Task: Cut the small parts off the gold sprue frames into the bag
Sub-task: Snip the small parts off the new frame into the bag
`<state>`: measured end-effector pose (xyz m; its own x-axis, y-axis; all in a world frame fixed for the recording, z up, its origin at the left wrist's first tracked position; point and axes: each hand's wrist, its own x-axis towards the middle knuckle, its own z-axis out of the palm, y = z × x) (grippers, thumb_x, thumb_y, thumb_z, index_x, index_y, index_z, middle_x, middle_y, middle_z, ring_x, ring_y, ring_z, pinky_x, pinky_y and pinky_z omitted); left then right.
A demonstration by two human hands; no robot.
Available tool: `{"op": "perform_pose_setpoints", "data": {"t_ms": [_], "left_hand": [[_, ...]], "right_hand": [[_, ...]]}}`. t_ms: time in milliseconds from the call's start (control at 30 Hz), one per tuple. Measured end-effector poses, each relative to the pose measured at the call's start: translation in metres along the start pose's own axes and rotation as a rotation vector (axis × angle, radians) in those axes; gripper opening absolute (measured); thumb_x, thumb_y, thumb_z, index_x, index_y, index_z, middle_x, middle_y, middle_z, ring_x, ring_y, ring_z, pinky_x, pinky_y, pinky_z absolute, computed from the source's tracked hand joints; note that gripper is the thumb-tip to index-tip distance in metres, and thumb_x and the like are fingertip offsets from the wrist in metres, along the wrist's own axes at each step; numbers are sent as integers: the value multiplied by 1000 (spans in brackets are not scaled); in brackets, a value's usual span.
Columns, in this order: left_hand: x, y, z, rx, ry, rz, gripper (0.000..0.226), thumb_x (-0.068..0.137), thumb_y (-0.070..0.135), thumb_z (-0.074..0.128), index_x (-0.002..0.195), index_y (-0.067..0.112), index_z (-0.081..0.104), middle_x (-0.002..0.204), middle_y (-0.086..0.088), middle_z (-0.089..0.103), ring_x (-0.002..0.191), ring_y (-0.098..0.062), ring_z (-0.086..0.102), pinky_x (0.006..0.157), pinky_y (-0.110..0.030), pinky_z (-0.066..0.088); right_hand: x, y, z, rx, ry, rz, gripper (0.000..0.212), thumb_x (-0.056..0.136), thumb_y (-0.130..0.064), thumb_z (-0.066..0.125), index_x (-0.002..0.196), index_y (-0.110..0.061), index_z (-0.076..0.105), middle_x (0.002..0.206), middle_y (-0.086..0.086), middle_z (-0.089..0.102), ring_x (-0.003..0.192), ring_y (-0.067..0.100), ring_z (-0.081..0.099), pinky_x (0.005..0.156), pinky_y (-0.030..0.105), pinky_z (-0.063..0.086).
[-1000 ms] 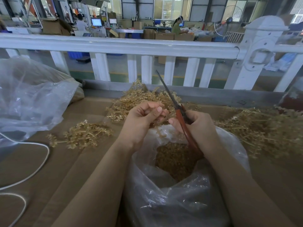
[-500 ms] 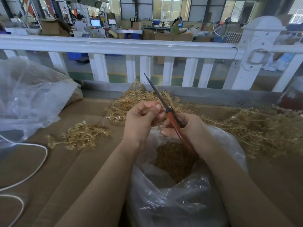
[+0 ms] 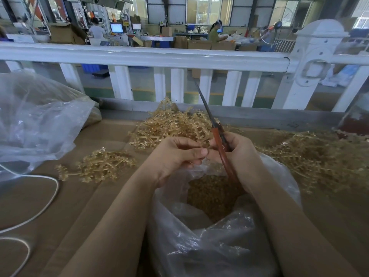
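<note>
Over the mouth of a clear plastic bag [image 3: 225, 244] with a heap of small gold parts [image 3: 211, 194] inside, both hands meet. My left hand [image 3: 175, 156] pinches a thin gold sprue piece between thumb and fingers. Red-handled scissors [image 3: 218, 140] sit in my right hand [image 3: 239, 154], the dark blades pointing up and to the left, closed together. Piles of gold sprue frames lie behind the hands [image 3: 171, 124], on the left [image 3: 99, 166] and on the right [image 3: 319, 156].
The work surface is brown cardboard [image 3: 60, 206]. A large clear plastic bag [image 3: 36, 120] lies at the left, with a white cable [image 3: 46, 204] looping below it. A white railing [image 3: 151, 56] runs across the back; people work at benches beyond it.
The scissors tilted back and forth: the blade tip swung left, then returned more upright. Both hands stayed together over the bag mouth, shifting slightly.
</note>
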<state>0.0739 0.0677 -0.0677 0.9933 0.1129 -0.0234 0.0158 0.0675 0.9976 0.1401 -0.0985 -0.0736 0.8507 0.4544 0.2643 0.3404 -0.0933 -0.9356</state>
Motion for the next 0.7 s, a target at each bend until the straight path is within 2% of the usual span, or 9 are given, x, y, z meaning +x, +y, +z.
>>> {"op": "perform_pose_setpoints", "data": {"t_ms": [100, 200, 333, 433, 500, 600, 700], "left_hand": [[0, -1, -2, -100, 15, 10, 9, 65, 17, 79, 73, 17, 75, 77, -7, 75, 65, -12, 71, 58, -20, 55], [0, -2, -1, -174, 42, 14, 9, 70, 18, 75, 77, 14, 71, 75, -8, 75, 67, -13, 72, 58, -21, 55], [2, -3, 2, -205, 42, 11, 14, 75, 20, 72, 82, 10, 68, 78, -8, 75, 71, -14, 74, 60, -22, 57], [3, -4, 3, -228, 41, 34, 14, 70, 15, 74, 83, 10, 69, 75, -8, 75, 71, -14, 74, 60, -21, 57], [3, -4, 2, -259, 54, 63, 18, 68, 13, 76, 85, 10, 70, 77, -8, 75, 71, -14, 74, 61, -20, 56], [5, -3, -2, -321, 100, 119, 23, 68, 12, 75, 90, 9, 69, 80, -9, 76, 71, -14, 73, 63, -20, 56], [7, -1, -4, -355, 145, 177, 24, 68, 9, 74, 90, 8, 69, 79, -7, 75, 70, -12, 72, 65, -19, 57]], "right_hand": [[0, 1, -1, 0, 2, -27, 27, 74, -16, 88, 75, -38, 71, 78, 0, 74, 69, 9, 69, 67, 19, 56], [0, 1, 0, -12, -6, -5, 23, 72, -19, 90, 80, -28, 70, 81, -4, 75, 75, 11, 72, 72, 25, 57], [2, 4, 0, -69, 59, -41, 26, 75, -17, 88, 85, -27, 66, 72, -16, 70, 67, -1, 66, 63, 11, 48], [2, 5, -1, -125, 75, -83, 27, 74, -20, 88, 83, -30, 64, 68, -24, 67, 66, -8, 63, 60, 5, 44], [1, 2, 0, -170, 84, -84, 27, 71, -38, 89, 82, -34, 64, 74, -29, 67, 73, -11, 63, 62, 7, 45], [-1, 2, 1, -239, 105, -49, 51, 54, -77, 77, 85, -38, 66, 87, -28, 69, 83, -7, 64, 70, 18, 47], [-1, 4, 0, -354, 82, -14, 63, 49, -94, 61, 89, -45, 60, 87, -29, 66, 88, -18, 57, 68, 12, 39]]}}
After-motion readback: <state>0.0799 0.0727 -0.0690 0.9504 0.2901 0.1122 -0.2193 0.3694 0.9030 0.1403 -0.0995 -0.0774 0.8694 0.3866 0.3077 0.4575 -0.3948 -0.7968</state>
